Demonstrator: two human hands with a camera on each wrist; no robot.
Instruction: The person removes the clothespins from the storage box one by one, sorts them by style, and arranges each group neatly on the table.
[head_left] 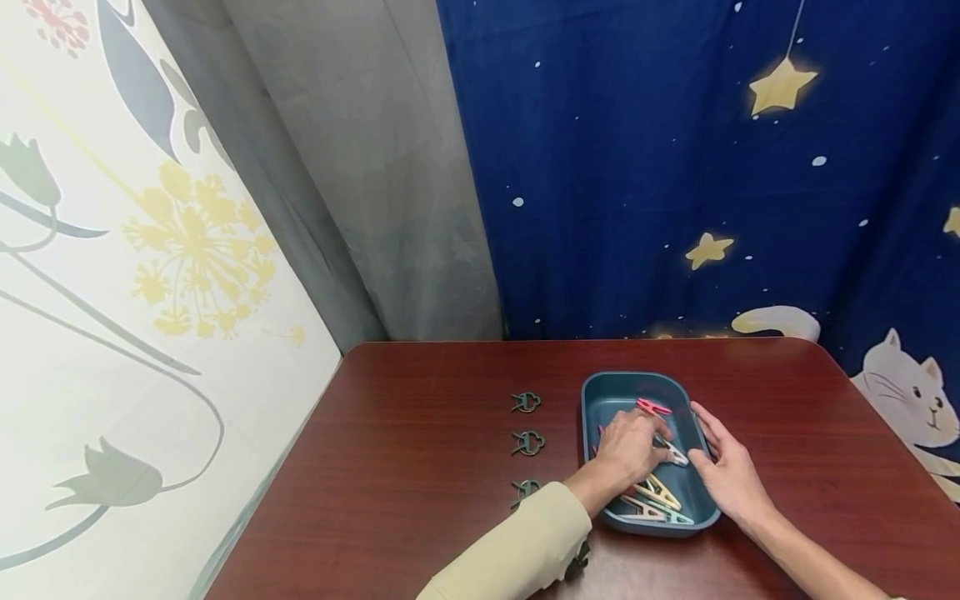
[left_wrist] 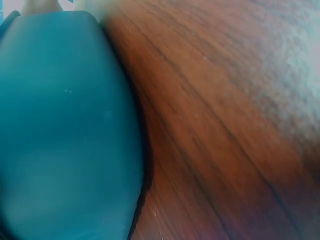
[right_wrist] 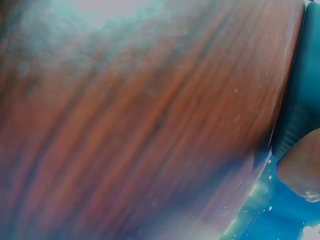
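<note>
Item: cream long sleeve (head_left: 517,542), crossing the near edge of the view and covering part of the nearest clip.

Item: glossy red-brown wooden table (head_left: 420,467), bearing everything below.

Item: deep blue-green rounded rectangular tray (head_left: 634,379), right of the table's middle, apparently set there to sit within reach of both hands. It keeps together slim, long-jawed clothespins: white (head_left: 645,510) and mint green (head_left: 678,518) at the near end, yellow (head_left: 663,493) beyond, pinkish red (head_left: 652,406) toward the far end.

Item: right hand (head_left: 727,479), fingers loosely extended along the tray's outer right wall, thumb at the rim; seemingly placed to steady it.

Item: left hand (head_left: 630,442), inside the tray, fingers bent downward, thumb beside a pale clothespin (head_left: 677,454). Whether it pinches that one cannot be told.

Items, three: dark green, cloud-outlined openwork clips, near (head_left: 527,492), middle (head_left: 528,442) and far (head_left: 527,402), left of the tray. Even gaps and matching headings suggest deliberate arrangement in a column.

Item: navy star-printed fabric curtain (head_left: 637,167), behind the table.
</note>
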